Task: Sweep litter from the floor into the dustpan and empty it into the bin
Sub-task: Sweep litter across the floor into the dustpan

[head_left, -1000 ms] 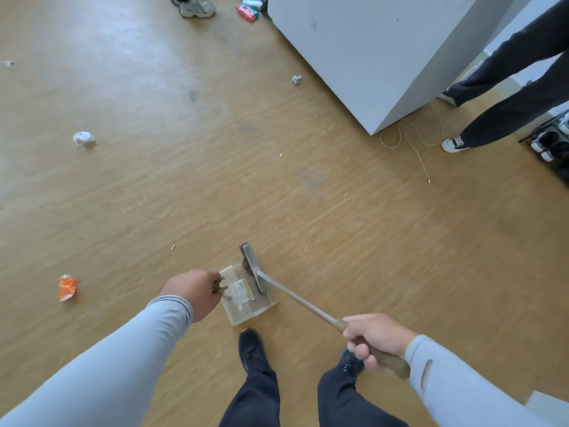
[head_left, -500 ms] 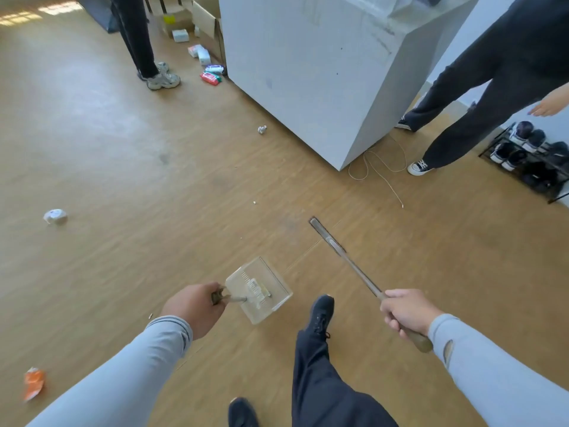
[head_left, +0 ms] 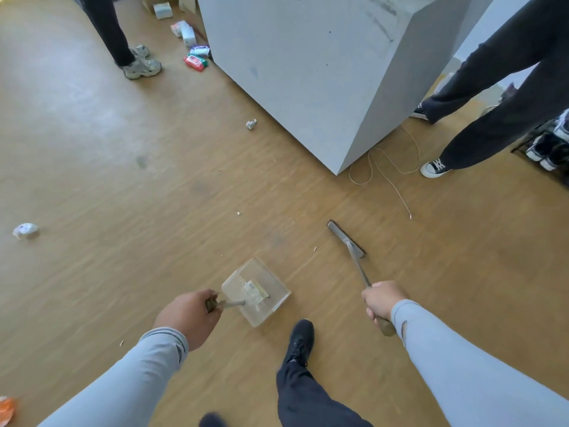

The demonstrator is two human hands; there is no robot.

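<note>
My left hand (head_left: pixel 191 318) grips the handle of a clear plastic dustpan (head_left: pixel 257 292), which hangs low over the wooden floor in front of my foot. My right hand (head_left: pixel 381 302) holds the long handle of a small broom (head_left: pixel 346 239); its brush head is out ahead to the right of the dustpan. Litter lies around: a crumpled white wad (head_left: pixel 251 124) near the grey block, a crumpled wrapper (head_left: pixel 25 231) at far left, an orange scrap (head_left: pixel 6 409) at the bottom left, and tiny bits (head_left: pixel 239 213) ahead. No bin is in view.
A big grey block (head_left: pixel 308 72) stands ahead right, with a loose white cord (head_left: pixel 385 167) at its corner. One person's legs (head_left: pixel 492 97) stand at right beside a shoe rack (head_left: pixel 551 149); another person's legs (head_left: pixel 110 35) stand at top left. Packets (head_left: pixel 194 61) lie by the block.
The broom has lifted out of the dustpan and swung to the right. I have stepped forward; the view has tilted up towards the grey block, and the litter at left has slid back.
</note>
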